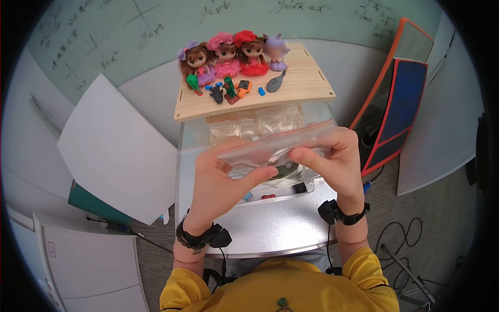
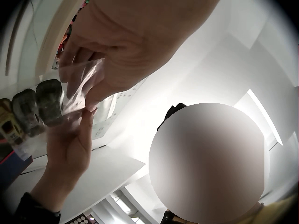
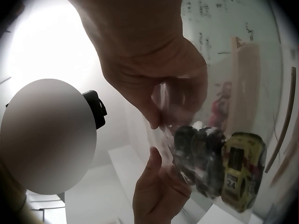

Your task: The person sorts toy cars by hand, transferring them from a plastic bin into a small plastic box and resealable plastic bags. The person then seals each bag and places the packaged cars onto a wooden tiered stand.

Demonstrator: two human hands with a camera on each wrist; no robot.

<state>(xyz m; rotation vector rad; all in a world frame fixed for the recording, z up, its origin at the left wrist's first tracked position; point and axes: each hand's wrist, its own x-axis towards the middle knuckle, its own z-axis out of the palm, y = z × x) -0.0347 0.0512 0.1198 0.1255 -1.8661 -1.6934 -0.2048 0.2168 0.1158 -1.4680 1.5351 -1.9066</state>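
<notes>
A clear zip bag [image 1: 270, 148] with a reddish seal line hangs between my two hands over the table. Inside it, the right wrist view shows a yellow-green toy car [image 3: 243, 172] marked 24 beside two dark toy cars [image 3: 210, 158]. My left hand [image 1: 221, 179] pinches the bag's left part, its thumb lying across the front. On the other side my right hand [image 1: 335, 161] grips the bag near its top edge, thumb in front and fingers curled behind. Both hands partly cover the bag in the head view.
Below the bag, a tray [image 1: 280, 199] holds a red toy car [image 1: 268, 196], a black piece [image 1: 300, 187] and a light blue piece [image 1: 248, 196]. More clear bags [image 1: 254, 124] lie behind. A wooden stand [image 1: 306, 78] bears several dolls [image 1: 226, 57] and small toys.
</notes>
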